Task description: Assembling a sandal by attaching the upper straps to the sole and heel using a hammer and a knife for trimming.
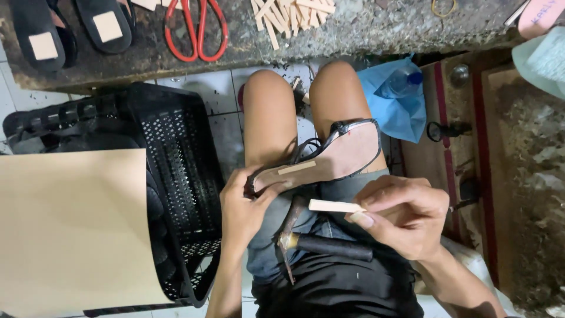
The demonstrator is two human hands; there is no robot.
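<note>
In the head view, the centre of the frame holds a shoe [329, 156] turned sole up across the person's thighs, its pale pink underside showing and a dark strap curling off its upper edge. The left hand [244, 203] grips the shoe's narrow heel end at centre left, fingers curled round it and the thumb pressed along the edge just below a small tan strip [297, 168] lying flat on the sole. Lower right of that, the right hand [400, 215] pinches a second wooden strip [335, 206] between thumb and forefinger, its free end pointing left toward the shoe and hanging just under it, apart from the sole. A hammer [312, 241] lies in the lap below both hands, untouched, its dark handle running right. At left a black plastic crate [176, 153] stands on the tiled floor, with a tan sheet of board [70, 229] covering the lower left corner. Along the top edge, a worn bench [376, 29] carries red-handled scissors [197, 29], a heap of wooden strips [291, 15] and two black insoles [70, 26]. A blue plastic bag [397, 97] sits at upper right beside the knee.
</note>
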